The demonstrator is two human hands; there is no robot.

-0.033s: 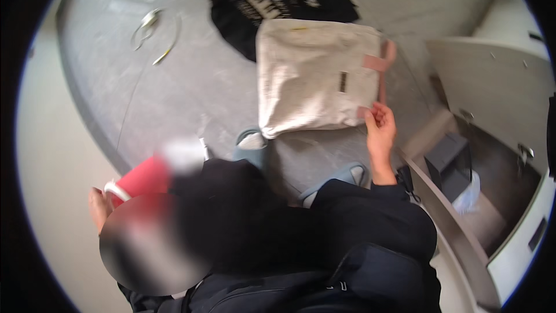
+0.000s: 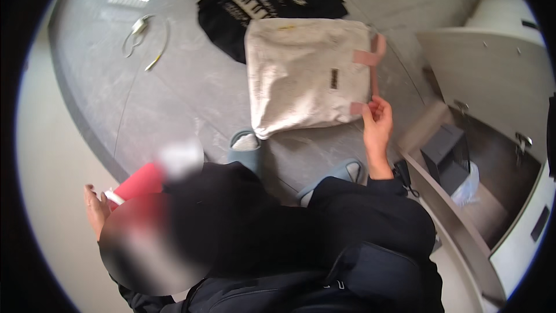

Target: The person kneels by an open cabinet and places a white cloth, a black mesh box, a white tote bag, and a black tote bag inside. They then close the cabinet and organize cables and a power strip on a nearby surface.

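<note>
An off-white canvas bag (image 2: 307, 75) with pink straps lies flat on the floor in front of me. My right hand (image 2: 377, 127) is at its near right corner, thumb and fingers closed on the lower end of the pink strap (image 2: 357, 108). Far to the left, my left hand (image 2: 97, 208) is beside a red object (image 2: 139, 178) with a white band, its fingers apart. Whether it touches the band I cannot tell, and a blurred round patch covers much of that object.
Beyond the canvas bag lies a black printed bag (image 2: 266, 6). A pale cable (image 2: 139, 26) is on the floor at the far left. To the right stands an open cabinet (image 2: 486, 81) with a dark grey box (image 2: 443, 153) and a clear plastic bag (image 2: 468, 185). Blue-grey slippers (image 2: 244, 148) are near my knees.
The view has shifted slightly, so the bags and cabinet appear a little further left. My left hand's fingers have spread away from the white band. The right hand stays at the strap.
</note>
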